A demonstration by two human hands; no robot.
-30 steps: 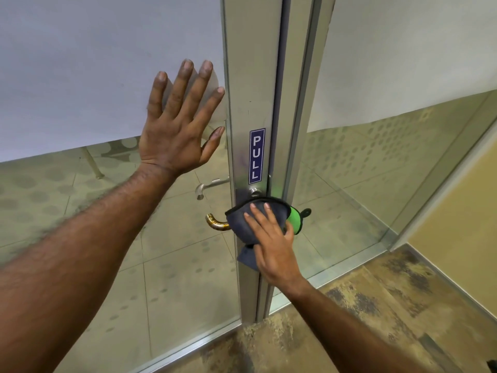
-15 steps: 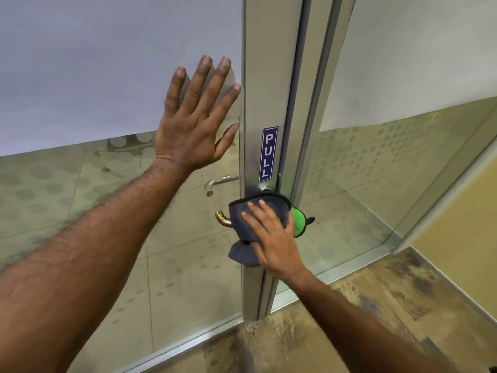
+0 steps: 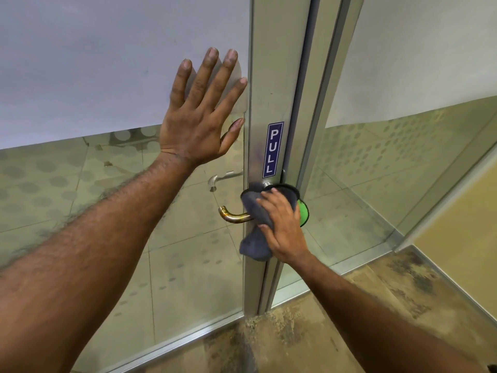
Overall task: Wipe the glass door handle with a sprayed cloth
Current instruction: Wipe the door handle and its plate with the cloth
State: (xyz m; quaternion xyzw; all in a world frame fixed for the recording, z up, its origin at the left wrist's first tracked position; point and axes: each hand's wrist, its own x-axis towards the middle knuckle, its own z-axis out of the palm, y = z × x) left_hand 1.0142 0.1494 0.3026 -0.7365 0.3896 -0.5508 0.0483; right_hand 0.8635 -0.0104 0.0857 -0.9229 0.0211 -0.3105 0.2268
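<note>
Head view. Left hand (image 3: 196, 125) flat on frosted glass (image 3: 107, 63), fingers spread, by the door's metal stile (image 3: 271, 76). Right hand (image 3: 285, 227) grips grey cloth (image 3: 254, 246), fingers curled, wrapping it over the handle (image 3: 234, 215) at the stile's edge below the PULL sign (image 3: 273, 149). Brass end shows left. Worn, mottled floor (image 3: 376, 305); tiles beyond the glass.

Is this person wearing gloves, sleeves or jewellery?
No. The left hand and right hand are bare, with no gloves, rings or watch in view. The left forearm and right forearm are uncovered and hairy; no sleeve shows.
</note>
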